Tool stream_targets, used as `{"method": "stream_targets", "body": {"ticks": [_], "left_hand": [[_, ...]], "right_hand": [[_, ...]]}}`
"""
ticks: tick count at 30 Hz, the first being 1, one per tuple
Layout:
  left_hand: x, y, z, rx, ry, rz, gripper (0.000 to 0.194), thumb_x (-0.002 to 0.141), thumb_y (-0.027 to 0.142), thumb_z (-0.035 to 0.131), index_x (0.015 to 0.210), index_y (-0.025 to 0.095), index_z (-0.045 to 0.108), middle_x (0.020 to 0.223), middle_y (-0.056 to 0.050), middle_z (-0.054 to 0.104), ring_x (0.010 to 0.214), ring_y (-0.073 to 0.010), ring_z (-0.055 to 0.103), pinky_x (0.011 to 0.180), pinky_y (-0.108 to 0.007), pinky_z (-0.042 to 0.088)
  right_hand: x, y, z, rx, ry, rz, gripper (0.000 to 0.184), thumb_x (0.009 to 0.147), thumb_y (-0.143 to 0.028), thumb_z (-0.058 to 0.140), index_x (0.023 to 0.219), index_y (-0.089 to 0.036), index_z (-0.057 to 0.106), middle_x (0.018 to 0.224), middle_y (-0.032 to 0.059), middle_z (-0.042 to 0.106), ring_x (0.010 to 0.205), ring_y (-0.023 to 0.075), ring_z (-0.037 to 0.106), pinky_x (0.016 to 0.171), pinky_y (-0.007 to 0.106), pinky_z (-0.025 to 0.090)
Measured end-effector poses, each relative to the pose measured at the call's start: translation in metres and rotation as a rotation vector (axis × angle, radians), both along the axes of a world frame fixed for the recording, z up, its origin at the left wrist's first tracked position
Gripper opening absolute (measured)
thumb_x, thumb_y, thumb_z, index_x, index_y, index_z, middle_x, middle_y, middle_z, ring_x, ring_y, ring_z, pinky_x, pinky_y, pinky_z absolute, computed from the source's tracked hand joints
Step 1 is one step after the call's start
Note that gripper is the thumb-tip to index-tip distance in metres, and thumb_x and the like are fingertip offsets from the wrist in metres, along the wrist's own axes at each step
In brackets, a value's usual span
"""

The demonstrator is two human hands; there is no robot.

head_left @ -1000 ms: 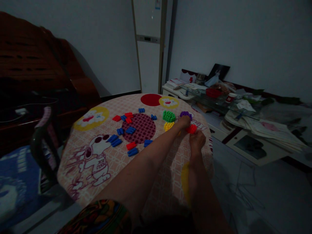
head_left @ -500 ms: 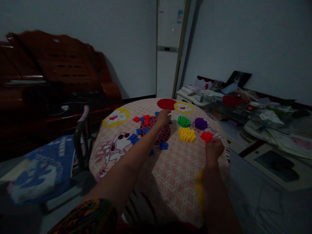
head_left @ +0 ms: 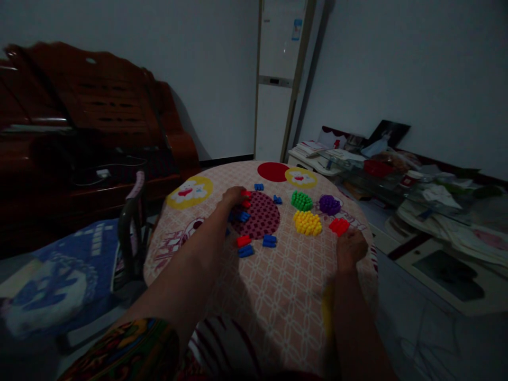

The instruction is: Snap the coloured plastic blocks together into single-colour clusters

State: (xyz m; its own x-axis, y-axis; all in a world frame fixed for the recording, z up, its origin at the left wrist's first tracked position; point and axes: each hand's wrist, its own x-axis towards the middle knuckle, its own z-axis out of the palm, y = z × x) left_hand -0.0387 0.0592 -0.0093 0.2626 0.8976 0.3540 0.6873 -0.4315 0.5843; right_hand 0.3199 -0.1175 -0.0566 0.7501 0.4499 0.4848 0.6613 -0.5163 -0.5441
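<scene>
My left hand (head_left: 235, 197) reaches to the far left edge of a dark red dotted circle (head_left: 264, 214) on the tablecloth. Its fingers are bent over small red plastic pieces (head_left: 246, 199), partly hiding them. Blue plastic pieces (head_left: 243, 216) lie close under that wrist. My right hand (head_left: 352, 247) rests at the table's right, fingers curled at the near edge of a red cluster of pieces (head_left: 339, 226). Beside it stand tight clusters of yellow pieces (head_left: 307, 223), green pieces (head_left: 301, 200) and purple pieces (head_left: 329, 204).
More blue pieces (head_left: 269, 241) and a red piece (head_left: 244, 241) lie around the circle on the round table (head_left: 273, 296). A chair with a blue cover (head_left: 79, 270) stands left, before a wooden sofa (head_left: 119, 111). A cluttered glass-topped cabinet (head_left: 357, 172) is at right.
My left hand has moved left and nearer, from the circle's far side to the red pieces. A red piece now shows by the near blue ones. My right hand stays at the red cluster.
</scene>
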Motion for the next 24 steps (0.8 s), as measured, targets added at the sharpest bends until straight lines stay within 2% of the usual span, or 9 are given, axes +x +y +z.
{"method": "stream_targets", "body": {"ticks": [3,6,8,11,14,16,20,22,24], "left_hand": [[0.015,-0.001,0.001,-0.142,0.242,0.04,0.029,0.083,0.038,0.07,0.105,0.019,0.074,0.09,-0.006,0.077,0.089,-0.0219,0.07,0.079,-0.025,0.05],[0.028,-0.014,-0.002,-0.159,0.403,-0.03,0.037,0.082,0.034,0.07,0.117,0.021,0.074,0.113,-0.008,0.076,0.106,-0.0251,0.068,0.089,-0.028,0.049],[0.033,-0.025,-0.004,-0.142,0.407,-0.089,0.036,0.081,0.032,0.071,0.116,0.021,0.075,0.115,-0.008,0.075,0.107,-0.0254,0.068,0.09,-0.029,0.048],[0.035,-0.039,-0.002,-0.141,0.374,-0.084,0.026,0.078,0.028,0.074,0.102,0.017,0.077,0.103,-0.009,0.077,0.096,-0.0248,0.068,0.084,-0.029,0.048],[0.038,-0.046,0.009,-0.127,0.204,-0.035,0.018,0.075,0.028,0.076,0.087,0.014,0.076,0.089,-0.007,0.075,0.085,-0.0224,0.066,0.076,-0.028,0.046],[0.045,-0.053,0.016,-0.153,-0.014,-0.084,0.02,0.077,0.032,0.073,0.084,0.014,0.075,0.082,-0.005,0.073,0.078,-0.0192,0.064,0.07,-0.027,0.046],[0.072,-0.075,0.018,-0.38,-0.366,-0.34,0.032,0.08,0.044,0.069,0.086,0.013,0.074,0.07,-0.001,0.068,0.064,-0.0133,0.059,0.06,-0.023,0.044],[0.086,-0.09,0.015,-0.519,-0.451,-0.403,0.036,0.078,0.048,0.072,0.085,0.012,0.072,0.064,0.0,0.065,0.058,-0.0114,0.057,0.056,-0.022,0.042],[0.096,-0.101,0.011,-0.636,-0.512,-0.433,0.038,0.077,0.051,0.073,0.079,0.013,0.069,0.058,0.001,0.062,0.052,-0.01,0.055,0.053,-0.021,0.041]], "right_hand": [[-0.001,0.001,0.0,0.016,-0.015,-0.009,0.027,0.089,-0.018,0.046,0.088,-0.013,0.073,0.079,0.0155,0.07,0.065,0.022,0.058,0.06,0.031,0.031],[0.0,0.002,-0.001,0.044,-0.005,0.003,0.025,0.087,-0.018,0.047,0.086,-0.013,0.072,0.075,0.0127,0.068,0.063,0.0204,0.056,0.06,0.03,0.031],[0.0,0.002,-0.001,0.067,0.003,0.019,0.024,0.085,-0.018,0.048,0.085,-0.014,0.072,0.072,0.0113,0.066,0.062,0.0203,0.055,0.06,0.03,0.032],[-0.001,0.003,-0.002,0.125,-0.008,0.059,0.023,0.084,-0.018,0.047,0.083,-0.015,0.07,0.072,0.0103,0.066,0.064,0.0208,0.055,0.062,0.03,0.036],[-0.008,0.007,-0.003,0.24,-0.068,0.195,0.022,0.081,-0.018,0.045,0.08,-0.017,0.068,0.075,0.0096,0.067,0.069,0.0211,0.059,0.068,0.031,0.043],[-0.019,0.011,-0.002,0.333,-0.13,0.337,0.023,0.081,-0.019,0.045,0.082,-0.017,0.068,0.079,0.01,0.069,0.074,0.0217,0.062,0.073,0.032,0.047],[-0.053,0.016,0.003,0.435,-0.269,0.71,0.032,0.088,-0.019,0.044,0.108,-0.015,0.069,0.096,0.0123,0.072,0.088,0.0227,0.066,0.082,0.035,0.054],[-0.072,0.015,0.005,0.425,-0.313,0.883,0.037,0.092,-0.019,0.045,0.123,-0.015,0.065,0.108,0.0144,0.071,0.1,0.0235,0.066,0.089,0.037,0.055],[-0.085,0.013,0.008,0.418,-0.337,1.007,0.039,0.095,-0.017,0.042,0.13,-0.016,0.062,0.115,0.0153,0.069,0.108,0.0241,0.065,0.096,0.04,0.054]]}}
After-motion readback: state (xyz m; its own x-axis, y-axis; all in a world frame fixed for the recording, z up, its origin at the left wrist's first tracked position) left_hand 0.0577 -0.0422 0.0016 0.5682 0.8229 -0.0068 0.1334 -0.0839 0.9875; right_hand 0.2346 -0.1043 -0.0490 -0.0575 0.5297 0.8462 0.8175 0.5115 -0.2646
